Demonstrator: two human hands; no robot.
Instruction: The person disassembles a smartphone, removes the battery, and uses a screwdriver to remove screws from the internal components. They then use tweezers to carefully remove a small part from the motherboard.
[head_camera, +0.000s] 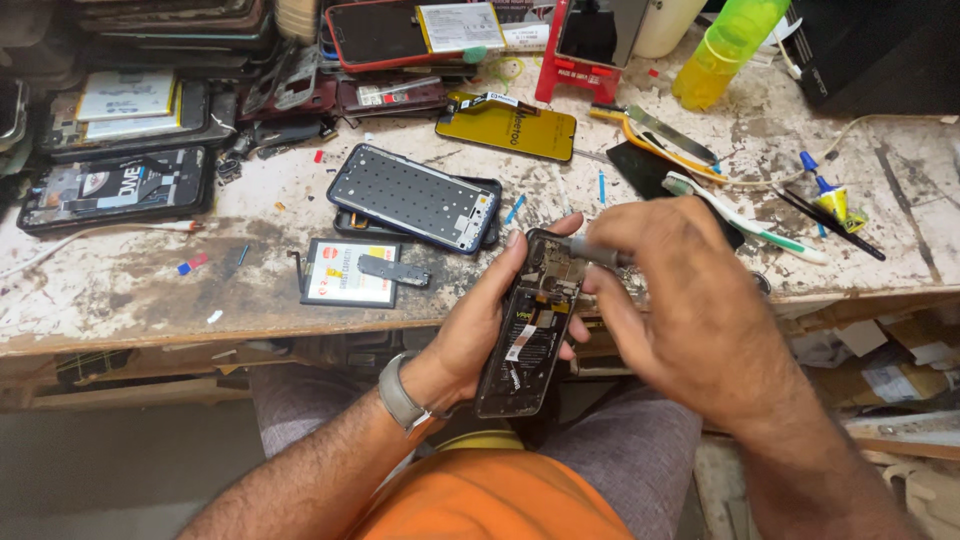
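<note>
My left hand grips an opened black phone from its left side, holding it upright over my lap with its insides facing me. My right hand is closed around a thin grey screwdriver whose tip rests on the upper part of the phone's inner board. A grey watch band sits on my left wrist. Just beyond the phone, a phone frame with a dotted dark plate lies on the workbench, and a flat white-labelled battery with a small black part on it lies beside it.
A yellow phone back cover, a red stand, a green-yellow bottle, a toothbrush, tweezers and small glue tubes lie on the scratched bench. Stacks of dismantled phones fill the left rear. Boxes and scraps sit lower right.
</note>
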